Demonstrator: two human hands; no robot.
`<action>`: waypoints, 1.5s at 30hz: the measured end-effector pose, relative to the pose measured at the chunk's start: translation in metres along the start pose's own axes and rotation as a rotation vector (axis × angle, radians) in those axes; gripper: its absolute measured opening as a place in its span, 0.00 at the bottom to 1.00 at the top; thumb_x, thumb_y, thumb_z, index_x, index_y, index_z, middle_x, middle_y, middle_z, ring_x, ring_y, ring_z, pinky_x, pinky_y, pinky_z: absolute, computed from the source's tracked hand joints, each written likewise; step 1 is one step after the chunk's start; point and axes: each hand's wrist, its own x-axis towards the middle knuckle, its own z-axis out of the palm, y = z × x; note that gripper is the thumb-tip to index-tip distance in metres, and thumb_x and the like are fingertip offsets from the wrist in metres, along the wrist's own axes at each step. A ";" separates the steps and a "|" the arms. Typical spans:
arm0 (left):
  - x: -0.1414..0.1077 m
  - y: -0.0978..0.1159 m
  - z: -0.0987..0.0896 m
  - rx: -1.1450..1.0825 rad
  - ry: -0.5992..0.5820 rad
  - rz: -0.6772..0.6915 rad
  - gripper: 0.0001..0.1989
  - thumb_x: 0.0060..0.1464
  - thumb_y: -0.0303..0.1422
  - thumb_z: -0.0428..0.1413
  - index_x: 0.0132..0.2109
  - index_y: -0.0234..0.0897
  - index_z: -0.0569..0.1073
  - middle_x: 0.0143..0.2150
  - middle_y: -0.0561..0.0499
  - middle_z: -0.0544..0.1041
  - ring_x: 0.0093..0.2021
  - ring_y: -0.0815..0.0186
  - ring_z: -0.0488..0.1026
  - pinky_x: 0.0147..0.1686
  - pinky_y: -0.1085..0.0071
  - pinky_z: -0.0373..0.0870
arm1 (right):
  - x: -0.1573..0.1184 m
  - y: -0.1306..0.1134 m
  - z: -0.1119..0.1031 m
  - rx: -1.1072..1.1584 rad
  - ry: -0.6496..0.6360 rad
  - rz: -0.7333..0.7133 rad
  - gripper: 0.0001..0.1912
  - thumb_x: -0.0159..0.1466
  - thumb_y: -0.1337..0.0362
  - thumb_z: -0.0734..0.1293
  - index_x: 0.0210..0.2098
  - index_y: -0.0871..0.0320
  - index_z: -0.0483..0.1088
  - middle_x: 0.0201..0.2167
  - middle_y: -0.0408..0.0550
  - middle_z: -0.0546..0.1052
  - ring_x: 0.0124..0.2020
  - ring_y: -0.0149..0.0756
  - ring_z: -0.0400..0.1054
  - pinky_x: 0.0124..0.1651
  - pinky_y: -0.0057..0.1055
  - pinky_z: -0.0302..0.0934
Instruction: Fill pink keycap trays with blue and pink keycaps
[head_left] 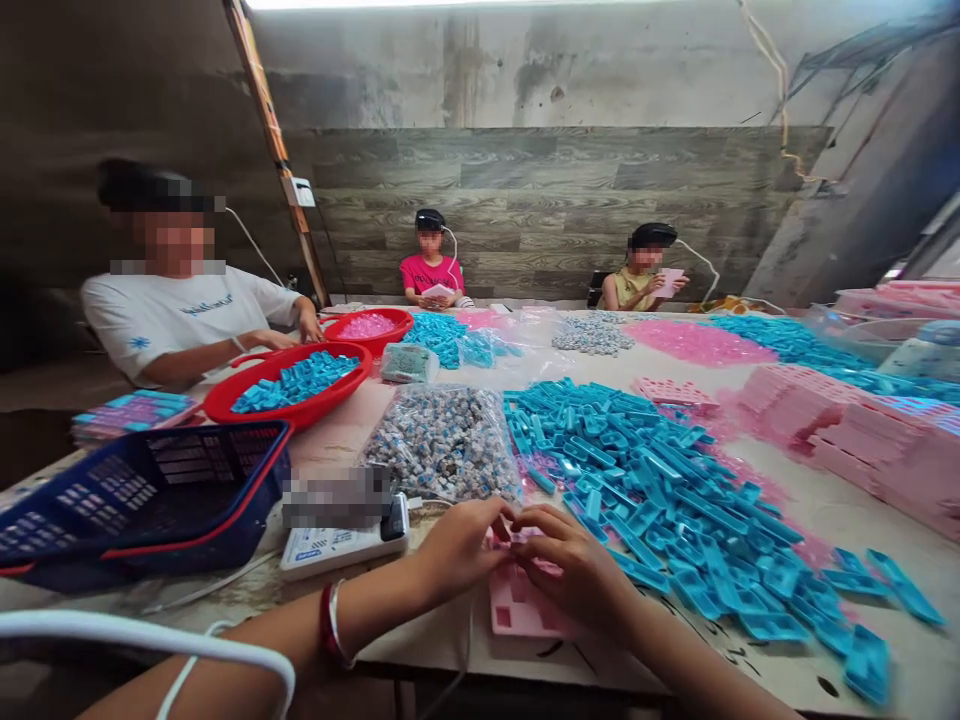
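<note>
A pink plastic panel with square openings lies at the table's near edge, under my hands. My left hand is at the panel's far left side, with thumb and forefinger pinched together. My right hand covers the panel's right part, fingers bent and closed, its fingertips almost meeting those of the left. Whatever small piece is between the fingertips is hidden. Just right of my hands spreads a heap of blue translucent plastic pieces. Beyond them lies a clear bag of small grey-and-blue parts.
At left stand a dark blue basket and a red basin of blue pieces. A white device with a cable sits beside my left forearm. Stacked pink panels occupy the right. Several co-workers sit around the table, one person at left.
</note>
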 end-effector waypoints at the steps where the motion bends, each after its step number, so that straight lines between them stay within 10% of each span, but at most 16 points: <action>1: 0.000 0.000 0.001 -0.003 -0.001 0.003 0.09 0.51 0.28 0.57 0.41 0.37 0.67 0.36 0.52 0.75 0.36 0.66 0.72 0.37 0.73 0.65 | -0.001 0.001 0.001 0.023 -0.004 0.001 0.07 0.61 0.71 0.63 0.34 0.54 0.73 0.38 0.49 0.75 0.42 0.37 0.69 0.43 0.34 0.66; 9: 0.001 -0.003 0.001 0.084 -0.064 0.025 0.23 0.50 0.25 0.57 0.51 0.37 0.58 0.37 0.49 0.75 0.39 0.62 0.72 0.38 0.71 0.66 | 0.001 0.009 -0.001 0.174 -0.075 0.033 0.09 0.59 0.71 0.64 0.36 0.55 0.74 0.43 0.52 0.76 0.43 0.38 0.72 0.43 0.31 0.68; 45: 0.012 0.006 -0.003 0.280 -0.214 0.028 0.13 0.48 0.23 0.52 0.38 0.38 0.56 0.38 0.50 0.70 0.38 0.63 0.67 0.35 0.72 0.60 | 0.004 0.008 -0.002 0.164 -0.133 0.051 0.13 0.64 0.67 0.57 0.27 0.59 0.70 0.35 0.50 0.75 0.37 0.35 0.69 0.39 0.31 0.60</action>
